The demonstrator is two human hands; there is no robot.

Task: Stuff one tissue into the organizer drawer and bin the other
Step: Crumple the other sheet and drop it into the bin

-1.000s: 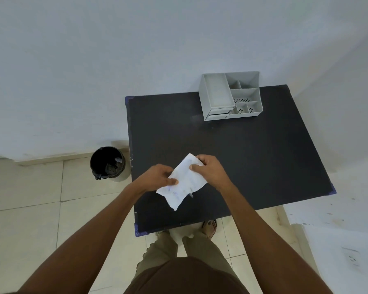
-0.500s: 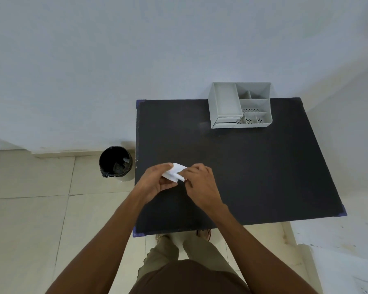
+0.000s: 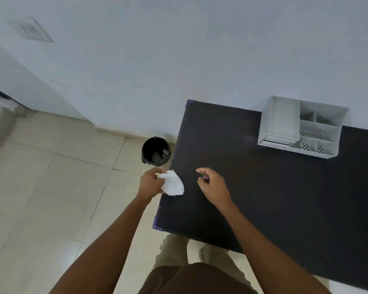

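My left hand (image 3: pixel 150 183) holds a crumpled white tissue (image 3: pixel 173 186) at the left edge of the black table (image 3: pixel 263 187), just below the black bin (image 3: pixel 156 151) that stands on the floor. My right hand (image 3: pixel 214 184) hovers over the table a short way right of the tissue, fingers loosely curled and holding nothing. The grey desk organizer (image 3: pixel 302 129) stands at the table's far side by the wall; its drawer front looks closed. Some crumpled material lies inside the bin. I see no second tissue.
A white wall runs behind the table and bin. Beige floor tiles (image 3: pixel 51 198) spread to the left. My legs and feet show under the table's near edge.
The tissue went from spread between both hands to bunched in my left hand. My right hand let go and moved apart. My view swung left, toward the bin.
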